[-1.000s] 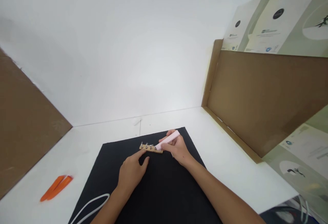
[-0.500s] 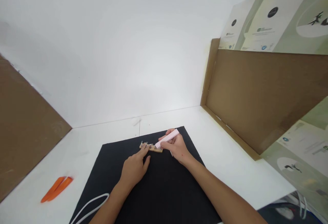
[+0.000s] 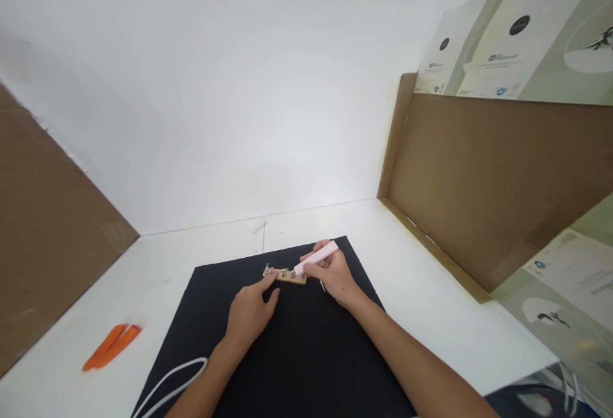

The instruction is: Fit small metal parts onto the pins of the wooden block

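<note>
On the black mat lies a narrow light wooden strip [image 3: 291, 277] with several small metal knobs or screws along it. My left hand [image 3: 249, 309] rests its stretched index finger on the strip's left part, the thumb held apart over the mat. A slim pink block [image 3: 316, 258] is pinched in my right hand [image 3: 334, 276], tilted, its lower left end at the strip's right half. Whether the block touches a knob I cannot tell. A thin pale stick [image 3: 322, 286] shows just under the right hand.
The black mat [image 3: 287, 354] covers the middle of the white table [image 3: 416, 271]. Two orange strips [image 3: 112, 346] lie at the left. A white cable [image 3: 175, 373] loops by my left forearm. Brown boards stand at both sides, and a white wall rises behind.
My left fingers have drawn back slightly, showing more of the strip's left end. The pink block stays in my right hand, and the view has shifted a little.
</note>
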A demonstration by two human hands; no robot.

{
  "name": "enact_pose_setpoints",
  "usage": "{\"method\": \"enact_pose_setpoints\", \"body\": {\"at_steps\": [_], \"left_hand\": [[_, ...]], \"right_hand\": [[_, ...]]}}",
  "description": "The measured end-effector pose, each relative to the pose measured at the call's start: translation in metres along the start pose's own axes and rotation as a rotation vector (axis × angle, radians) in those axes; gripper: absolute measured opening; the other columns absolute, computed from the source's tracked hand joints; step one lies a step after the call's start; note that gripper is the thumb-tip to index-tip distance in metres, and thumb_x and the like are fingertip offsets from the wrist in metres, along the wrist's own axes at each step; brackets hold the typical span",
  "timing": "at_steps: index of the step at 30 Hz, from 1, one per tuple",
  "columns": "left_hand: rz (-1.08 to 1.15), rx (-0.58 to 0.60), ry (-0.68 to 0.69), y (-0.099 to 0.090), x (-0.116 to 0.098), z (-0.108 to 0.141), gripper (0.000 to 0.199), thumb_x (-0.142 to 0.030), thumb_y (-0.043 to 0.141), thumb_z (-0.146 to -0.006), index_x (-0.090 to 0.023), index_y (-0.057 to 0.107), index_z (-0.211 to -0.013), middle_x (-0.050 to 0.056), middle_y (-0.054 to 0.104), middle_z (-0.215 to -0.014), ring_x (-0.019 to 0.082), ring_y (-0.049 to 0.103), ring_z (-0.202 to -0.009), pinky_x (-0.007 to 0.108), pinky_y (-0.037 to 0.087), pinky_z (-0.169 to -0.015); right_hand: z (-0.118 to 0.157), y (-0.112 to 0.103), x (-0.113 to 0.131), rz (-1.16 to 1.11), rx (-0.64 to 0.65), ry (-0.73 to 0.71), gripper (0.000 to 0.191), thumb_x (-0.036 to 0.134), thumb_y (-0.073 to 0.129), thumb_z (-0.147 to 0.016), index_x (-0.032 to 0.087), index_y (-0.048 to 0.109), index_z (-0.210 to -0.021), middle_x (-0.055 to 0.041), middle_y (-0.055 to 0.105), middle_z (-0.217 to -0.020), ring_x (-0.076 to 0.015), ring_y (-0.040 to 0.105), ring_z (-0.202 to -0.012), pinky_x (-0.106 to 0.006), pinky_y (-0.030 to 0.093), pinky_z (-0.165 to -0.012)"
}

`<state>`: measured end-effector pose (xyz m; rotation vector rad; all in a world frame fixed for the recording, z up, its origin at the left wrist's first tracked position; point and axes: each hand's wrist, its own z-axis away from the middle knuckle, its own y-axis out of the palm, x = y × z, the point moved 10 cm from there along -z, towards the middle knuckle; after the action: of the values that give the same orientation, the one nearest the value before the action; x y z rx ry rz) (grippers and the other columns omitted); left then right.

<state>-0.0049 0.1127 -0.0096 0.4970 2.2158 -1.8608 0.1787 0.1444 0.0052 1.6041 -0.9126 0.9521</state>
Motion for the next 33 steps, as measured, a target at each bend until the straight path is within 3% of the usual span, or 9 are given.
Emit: {"method": "enact_pose_setpoints", "body": {"at_steps": [6, 10, 14, 20, 23, 28, 33], "left_hand": [[0.08, -0.097, -0.073, -0.017, 0.006, 0.005, 0.019, -0.036, 0.059, -0.081, -0.028, 0.075, -0.089, -0.001, 0.077, -0.089, 0.022, 0.07, -0.079, 0.028, 0.049, -0.07], [0.192, -0.154, -0.019, -0.024, 0.0, 0.007, 0.019, -0.038, 0.059, -0.081, -0.025, 0.071, -0.083, -0.003, 0.072, -0.071, 0.015, 0.061, -0.054, 0.025, 0.045, -0.057], [0.338, -0.178, 0.008, -0.023, -0.004, 0.008, 0.023, -0.043, 0.058, -0.082, -0.021, 0.067, -0.083, -0.003, 0.064, -0.056, 0.012, 0.052, -0.044, 0.023, 0.04, -0.048], [0.683, -0.034, -0.024, -0.005, -0.007, 0.006, 0.033, -0.042, 0.061, -0.081, -0.019, 0.067, -0.105, 0.003, 0.075, -0.087, 0.015, 0.065, -0.057, 0.026, 0.053, -0.058], [0.67, -0.038, -0.023, -0.006, -0.006, 0.006, 0.029, -0.04, 0.06, -0.083, -0.018, 0.071, -0.097, 0.004, 0.075, -0.082, 0.017, 0.068, -0.065, 0.028, 0.054, -0.064], [0.637, -0.114, 0.01, -0.015, -0.006, 0.007, 0.025, -0.04, 0.063, -0.082, -0.02, 0.074, -0.094, 0.004, 0.076, -0.092, 0.02, 0.069, -0.082, 0.029, 0.054, -0.075], [0.649, -0.105, 0.004, -0.015, -0.01, 0.007, 0.023, -0.039, 0.064, -0.081, -0.02, 0.074, -0.089, 0.002, 0.076, -0.085, 0.018, 0.068, -0.075, 0.026, 0.052, -0.068]], "right_hand": [[0.0, 0.001, 0.006, -0.022, -0.009, 0.008, 0.041, 0.017, 0.077, -0.067, 0.022, 0.047, -0.094, -0.0016, 0.074, -0.083, -0.017, 0.07, -0.072, -0.028, 0.054, -0.066], [0.002, 0.005, 0.011, -0.053, -0.007, 0.011, 0.042, 0.016, 0.078, -0.065, 0.022, 0.046, -0.092, -0.001, 0.074, -0.081, -0.0167, 0.07, -0.071, -0.028, 0.054, -0.066], [0.003, 0.006, 0.014, -0.088, -0.01, 0.022, 0.044, 0.017, 0.08, -0.063, 0.022, 0.046, -0.091, -0.0007, 0.074, -0.08, -0.0164, 0.07, -0.07, -0.028, 0.054, -0.066], [0.005, 0.009, 0.022, -0.088, 0.026, -0.01, 0.042, 0.022, 0.081, -0.064, 0.022, 0.048, -0.09, -0.0023, 0.074, -0.084, -0.0171, 0.07, -0.073, -0.029, 0.055, -0.069], [0.006, 0.011, 0.025, -0.067, 0.042, -0.041, 0.039, 0.024, 0.081, -0.064, 0.022, 0.049, -0.088, -0.0024, 0.074, -0.087, -0.0176, 0.07, -0.075, -0.031, 0.056, -0.07], [0.011, 0.016, 0.021, 0.033, 0.057, -0.068, 0.037, 0.028, 0.081, -0.064, 0.023, 0.051, -0.086, -0.0028, 0.072, -0.089, -0.0196, 0.07, -0.078, -0.033, 0.058, -0.07], [0.017, 0.019, 0.021, 0.142, 0.074, -0.1, 0.032, 0.025, 0.079, -0.067, 0.022, 0.053, -0.084, -0.0064, 0.074, -0.089, -0.0211, 0.072, -0.077, -0.033, 0.057, -0.068]]}}
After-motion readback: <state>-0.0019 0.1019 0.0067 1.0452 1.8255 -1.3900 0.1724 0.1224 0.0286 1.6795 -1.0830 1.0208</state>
